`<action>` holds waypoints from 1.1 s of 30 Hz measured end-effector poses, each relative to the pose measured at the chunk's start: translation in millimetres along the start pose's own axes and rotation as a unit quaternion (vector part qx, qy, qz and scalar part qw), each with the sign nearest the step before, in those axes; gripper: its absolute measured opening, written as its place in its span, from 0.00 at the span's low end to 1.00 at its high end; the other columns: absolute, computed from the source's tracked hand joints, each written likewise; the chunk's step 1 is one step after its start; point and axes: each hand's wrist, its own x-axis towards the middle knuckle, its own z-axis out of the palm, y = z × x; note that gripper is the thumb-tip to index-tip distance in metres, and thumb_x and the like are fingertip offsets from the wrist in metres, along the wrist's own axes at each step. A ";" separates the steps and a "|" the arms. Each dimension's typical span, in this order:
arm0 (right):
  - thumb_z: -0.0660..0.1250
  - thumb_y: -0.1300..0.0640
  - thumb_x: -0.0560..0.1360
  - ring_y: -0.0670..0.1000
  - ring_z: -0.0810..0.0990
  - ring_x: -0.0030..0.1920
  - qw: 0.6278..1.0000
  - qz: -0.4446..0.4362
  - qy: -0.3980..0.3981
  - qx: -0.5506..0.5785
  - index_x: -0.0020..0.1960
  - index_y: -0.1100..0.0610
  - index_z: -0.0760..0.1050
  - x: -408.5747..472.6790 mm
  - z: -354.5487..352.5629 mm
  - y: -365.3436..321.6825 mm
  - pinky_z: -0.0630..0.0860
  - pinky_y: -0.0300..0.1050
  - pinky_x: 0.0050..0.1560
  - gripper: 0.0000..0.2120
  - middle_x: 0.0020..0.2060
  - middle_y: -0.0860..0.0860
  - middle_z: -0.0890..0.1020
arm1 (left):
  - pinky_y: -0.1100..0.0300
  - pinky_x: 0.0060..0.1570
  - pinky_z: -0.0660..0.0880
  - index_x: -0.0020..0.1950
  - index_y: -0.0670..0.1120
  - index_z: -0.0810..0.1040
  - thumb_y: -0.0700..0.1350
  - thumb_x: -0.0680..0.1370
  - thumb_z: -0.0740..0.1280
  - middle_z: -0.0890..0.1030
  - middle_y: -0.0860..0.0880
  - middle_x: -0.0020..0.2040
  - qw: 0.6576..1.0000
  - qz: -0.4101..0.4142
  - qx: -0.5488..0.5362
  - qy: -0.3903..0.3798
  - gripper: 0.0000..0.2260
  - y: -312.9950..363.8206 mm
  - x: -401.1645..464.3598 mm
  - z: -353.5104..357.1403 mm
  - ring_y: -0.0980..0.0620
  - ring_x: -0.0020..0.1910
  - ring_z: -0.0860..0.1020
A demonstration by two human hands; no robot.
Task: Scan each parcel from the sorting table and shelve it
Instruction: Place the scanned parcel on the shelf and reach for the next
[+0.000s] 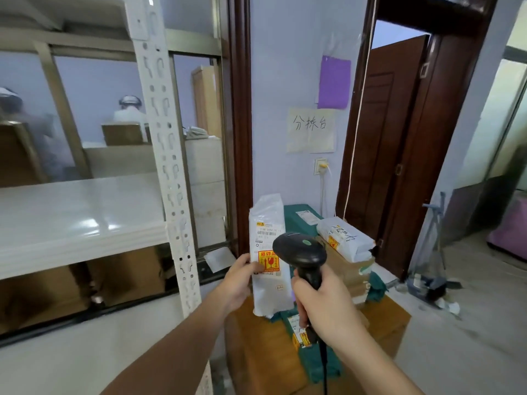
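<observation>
Left hand [238,280] pinching, thumb forward; right hand [322,303] fisted, arms outstretched.

The white parcel [268,252] at lower centre is a soft plastic mailer with a faint sheen, creased along its edges, carrying a matt paper label and a glossy orange sticker. The scanner [302,253] in front of it is black moulded plastic, smooth and slightly shiny on its head. To the right, a second white mailer [345,240] looks like the same crinkled plastic film, lying on brown matt cardboard boxes [349,269]. The desk [296,215] shows dark green cloth. At left, the shelf board [74,218] is white and glossy, reflecting light; its upright post [168,155] is white-painted perforated metal. The door [399,149] at right is dark, polished wood.
</observation>
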 end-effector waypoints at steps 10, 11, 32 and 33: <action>0.66 0.55 0.77 0.49 0.78 0.29 0.989 -0.078 -0.126 0.005 0.43 0.47 0.73 -53.4 2.0 -28.5 0.81 0.56 0.41 0.05 0.28 0.50 0.77 | 0.40 0.65 0.76 0.70 0.42 0.74 0.36 0.77 0.69 0.84 0.39 0.61 0.995 0.061 -0.007 0.084 0.20 11.4 -130.1 -29.4 0.38 0.63 0.82; 0.66 0.55 0.77 0.49 0.77 0.28 0.986 -0.080 -0.147 0.007 0.44 0.48 0.73 -60.0 5.4 -31.0 0.81 0.55 0.40 0.05 0.27 0.50 0.77 | 0.40 0.65 0.76 0.69 0.43 0.75 0.36 0.78 0.68 0.84 0.39 0.61 0.993 0.065 -0.009 0.101 0.19 11.8 -146.8 -33.7 0.39 0.63 0.82; 0.64 0.58 0.80 0.50 0.73 0.25 0.908 -0.131 -0.391 0.075 0.50 0.53 0.74 -193.7 191.2 -173.6 0.73 0.42 0.28 0.01 0.26 0.52 0.75 | 0.50 0.52 0.82 0.67 0.45 0.75 0.36 0.81 0.66 0.86 0.44 0.59 0.893 0.174 -0.047 0.413 0.15 70.1 -480.6 -240.5 0.43 0.59 0.84; 0.64 0.58 0.80 0.50 0.73 0.25 0.906 -0.132 -0.393 0.082 0.49 0.54 0.74 -199.2 202.9 -181.6 0.73 0.42 0.28 0.01 0.25 0.52 0.75 | 0.51 0.50 0.82 0.67 0.45 0.75 0.36 0.81 0.67 0.86 0.44 0.59 0.889 0.178 -0.047 0.420 0.15 74.4 -490.7 -252.4 0.43 0.58 0.84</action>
